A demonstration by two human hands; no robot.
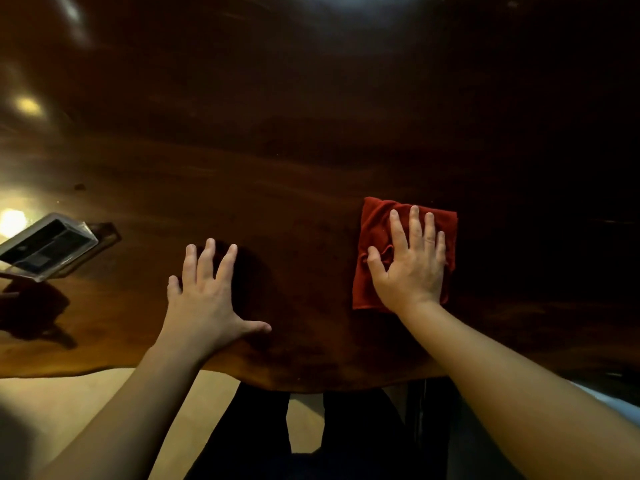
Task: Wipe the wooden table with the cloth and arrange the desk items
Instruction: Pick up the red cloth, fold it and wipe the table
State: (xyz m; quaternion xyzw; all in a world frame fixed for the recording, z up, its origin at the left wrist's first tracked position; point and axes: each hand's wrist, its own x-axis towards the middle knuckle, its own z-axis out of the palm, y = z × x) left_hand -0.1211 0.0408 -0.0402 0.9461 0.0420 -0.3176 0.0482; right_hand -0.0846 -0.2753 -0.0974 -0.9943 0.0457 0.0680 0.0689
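Observation:
A folded red cloth (375,223) lies flat on the dark glossy wooden table (294,161), right of centre near the front edge. My right hand (412,261) presses on it, palm down, fingers spread. My left hand (207,296) rests flat on the bare wood to the left, fingers apart, holding nothing. At the left edge a clear plastic case with dark contents (46,245) lies on the table at an angle.
The table's wavy front edge (242,374) runs just under my wrists, with pale floor below it. My dark-clothed legs (346,427) show under the edge. Bright lamp reflections glare on the wood at the left.

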